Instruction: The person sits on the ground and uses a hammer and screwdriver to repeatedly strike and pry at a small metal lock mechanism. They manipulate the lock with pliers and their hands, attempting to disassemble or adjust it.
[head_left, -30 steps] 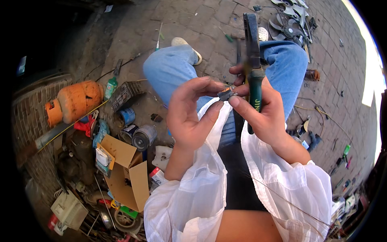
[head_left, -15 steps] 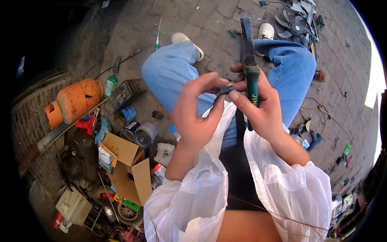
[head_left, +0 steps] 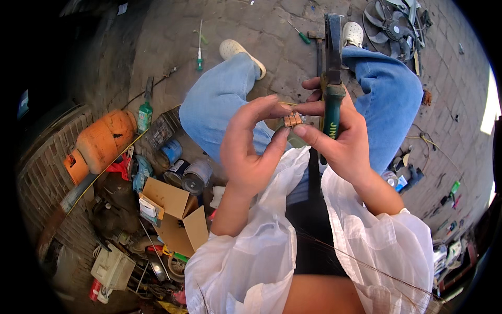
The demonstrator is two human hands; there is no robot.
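Between my two hands sits a small block-like part (head_left: 293, 119) with a copper-coloured face and dark edges; its exact kind I cannot make out. My left hand (head_left: 251, 144) pinches its left side between thumb and fingertips. The thumb and index finger of my right hand (head_left: 340, 133) grip the other side. That same hand also carries green-handled pliers (head_left: 331, 112), upright across the palm, their dark metal head pointing away from me. Some fingers behind the handle are partly hidden.
An open cardboard box (head_left: 172, 230), paint cans (head_left: 196, 177), a green bottle (head_left: 145, 116) and an orange gas cylinder (head_left: 102, 141) stand at the left. Ahead lie a screwdriver (head_left: 200, 60) and a hammer (head_left: 318, 44). A fan (head_left: 396, 29) is at the far right.
The small part has turned in my fingertips, so its copper-coloured face now shows more. The pliers have shifted slightly right in view, still in my right hand.
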